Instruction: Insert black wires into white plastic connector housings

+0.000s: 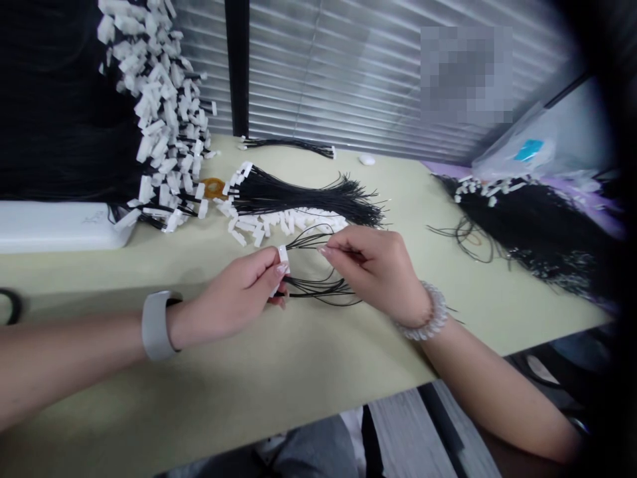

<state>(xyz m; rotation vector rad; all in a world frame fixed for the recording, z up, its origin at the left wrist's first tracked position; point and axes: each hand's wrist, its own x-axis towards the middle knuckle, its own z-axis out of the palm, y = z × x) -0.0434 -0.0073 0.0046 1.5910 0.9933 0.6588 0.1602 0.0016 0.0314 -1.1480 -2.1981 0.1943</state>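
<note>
Two bare hands work above a pale green tabletop [199, 378]: the left hand [226, 289] pinches a white plastic connector [283, 255], while the right hand [373, 269] pinches thin black wires [318, 287] just beside it.

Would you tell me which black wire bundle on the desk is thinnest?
The slim bundle by the blinds; the mid-desk bundle and right-hand bundle are far thicker.

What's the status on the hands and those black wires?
Left hand holding white connector. Right hand pinching thin black wires. Bundled wired connectors just beyond the hands.
</note>
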